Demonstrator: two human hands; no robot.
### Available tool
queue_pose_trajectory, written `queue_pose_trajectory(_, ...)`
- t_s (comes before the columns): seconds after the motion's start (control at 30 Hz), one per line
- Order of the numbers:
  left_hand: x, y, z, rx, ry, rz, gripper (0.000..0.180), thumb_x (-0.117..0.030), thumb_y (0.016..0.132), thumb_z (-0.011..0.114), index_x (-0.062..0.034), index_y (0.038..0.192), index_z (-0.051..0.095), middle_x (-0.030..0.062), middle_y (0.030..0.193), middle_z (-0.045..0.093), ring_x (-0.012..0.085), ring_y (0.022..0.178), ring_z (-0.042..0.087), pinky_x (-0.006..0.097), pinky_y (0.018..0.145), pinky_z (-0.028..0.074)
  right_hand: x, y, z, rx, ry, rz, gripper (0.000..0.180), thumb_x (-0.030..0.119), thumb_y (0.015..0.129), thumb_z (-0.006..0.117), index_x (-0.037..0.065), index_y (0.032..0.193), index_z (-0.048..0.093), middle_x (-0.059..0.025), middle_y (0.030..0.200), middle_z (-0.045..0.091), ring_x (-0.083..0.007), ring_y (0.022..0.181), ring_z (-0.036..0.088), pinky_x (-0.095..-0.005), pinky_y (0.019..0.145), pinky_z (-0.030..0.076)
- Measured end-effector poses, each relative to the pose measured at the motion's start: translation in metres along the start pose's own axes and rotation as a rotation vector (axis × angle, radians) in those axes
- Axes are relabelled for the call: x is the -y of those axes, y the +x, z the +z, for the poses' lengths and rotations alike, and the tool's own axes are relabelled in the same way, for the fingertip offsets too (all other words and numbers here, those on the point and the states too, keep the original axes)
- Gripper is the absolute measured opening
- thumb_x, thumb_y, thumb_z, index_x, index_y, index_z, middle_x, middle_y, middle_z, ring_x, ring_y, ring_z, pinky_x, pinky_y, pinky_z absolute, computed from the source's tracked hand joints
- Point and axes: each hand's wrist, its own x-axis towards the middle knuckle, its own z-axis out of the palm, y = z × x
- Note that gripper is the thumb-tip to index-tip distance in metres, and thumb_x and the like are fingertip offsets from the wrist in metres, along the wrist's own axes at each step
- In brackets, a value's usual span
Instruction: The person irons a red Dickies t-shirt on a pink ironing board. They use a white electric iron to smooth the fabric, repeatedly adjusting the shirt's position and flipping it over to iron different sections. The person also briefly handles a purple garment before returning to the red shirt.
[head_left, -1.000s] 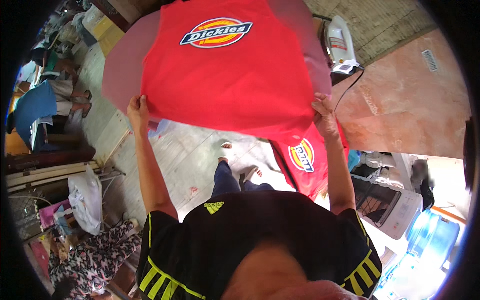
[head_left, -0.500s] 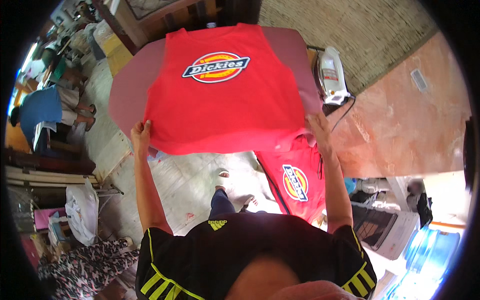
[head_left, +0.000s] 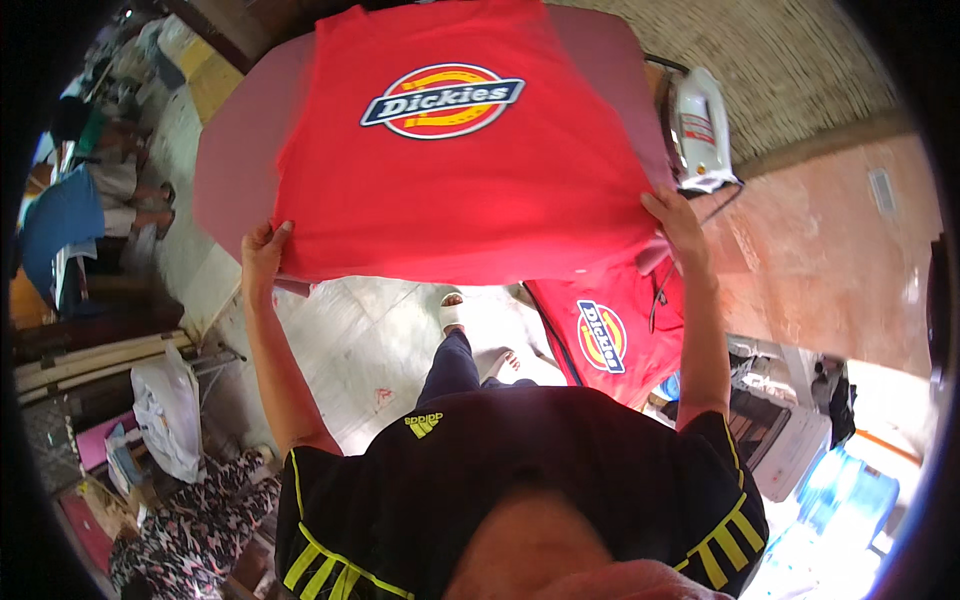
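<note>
A red sleeveless shirt [head_left: 450, 200] with an oval logo patch lies spread over a padded pinkish-mauve board [head_left: 235, 165]. Pinched in my left hand [head_left: 264, 252] is the shirt's lower left corner. My right hand [head_left: 677, 226] grips the lower right corner, so the hem stretches between both hands. Below the right side of the hem hangs a second red garment [head_left: 645, 315] with a similar patch and a dark cord. Standing at the board's right is a white iron [head_left: 700, 130] with a dark cable.
A pinkish tabletop [head_left: 820, 250] spreads to the right of the iron. On the left, a person in a blue top [head_left: 65, 225] bends over. A white plastic bag [head_left: 165, 415] and patterned cloth [head_left: 200, 525] lie lower left. Blue water jugs [head_left: 850, 490] stand lower right.
The shirt's hem is pulled wider and straighter between my hands. My right hand has shifted right and up along with its corner, and the view has tilted slightly.
</note>
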Motion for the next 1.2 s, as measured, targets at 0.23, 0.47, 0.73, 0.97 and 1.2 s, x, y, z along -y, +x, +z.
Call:
queue_pose_trajectory(0.23, -0.053, 0.047, 0.020, 0.002, 0.023, 0.016, 0.032, -0.023, 0.092, 0.072, 0.0050, 0.108, 0.068, 0.0039, 0.089, 0.068, 0.0089, 0.078, 0.060, 0.023, 0.070, 0.049, 0.009, 0.079, 0.002, -0.040, 0.271, -0.026, 0.043, 0.034, 0.096, 0.064, 0.001, 0.124, 0.062, -0.0045, 0.113, 0.066, -0.0145, 0.096, 0.063, -0.0303, 0.084, 0.051)
queue_pose_trajectory(0.47, -0.051, 0.116, 0.023, -0.020, -0.030, 0.099, 0.025, -0.015, 0.092, 0.071, 0.0039, 0.108, 0.068, 0.0052, 0.093, 0.069, 0.0091, 0.082, 0.060, 0.024, 0.076, 0.050, 0.038, 0.189, 0.027, -0.352, -0.194, -0.106, 0.032, 0.028, 0.095, 0.065, -0.001, 0.108, 0.070, -0.0046, 0.099, 0.070, -0.0122, 0.089, 0.063, -0.0271, 0.083, 0.050)
queue_pose_trajectory(0.73, -0.048, 0.122, 0.018, -0.043, 0.272, 0.138, 0.028, -0.019, 0.092, 0.072, 0.0037, 0.107, 0.065, 0.0069, 0.093, 0.069, 0.0117, 0.084, 0.061, 0.024, 0.078, 0.048, 0.029, 0.158, 0.020, -0.466, -0.471, -0.197, 0.035, 0.032, 0.094, 0.066, 0.000, 0.107, 0.068, -0.0047, 0.091, 0.069, -0.0123, 0.086, 0.062, -0.0277, 0.078, 0.050)
queue_pose_trajectory(0.97, -0.018, 0.056, 0.020, -0.100, -0.005, 0.089, 0.041, -0.018, 0.091, 0.073, 0.0061, 0.118, 0.055, 0.0169, 0.104, 0.069, 0.0165, 0.091, 0.064, 0.028, 0.081, 0.051, -0.003, 0.023, 0.015, -0.347, -0.359, -0.014, 0.050, 0.035, 0.092, 0.068, -0.002, 0.124, 0.060, -0.0104, 0.095, 0.068, -0.0178, 0.087, 0.062, -0.0328, 0.080, 0.051)
queue_pose_trajectory(1.2, -0.004, -0.020, 0.036, -0.179, 0.016, 0.014, 0.028, -0.019, 0.092, 0.071, 0.0059, 0.102, 0.062, 0.0086, 0.088, 0.069, 0.0145, 0.077, 0.065, 0.028, 0.069, 0.052, -0.045, -0.047, 0.053, -0.550, -0.174, -0.152, 0.020, 0.022, 0.094, 0.066, 0.002, 0.092, 0.067, 0.0026, 0.074, 0.055, -0.0048, 0.066, 0.047, -0.0240, 0.060, 0.041)
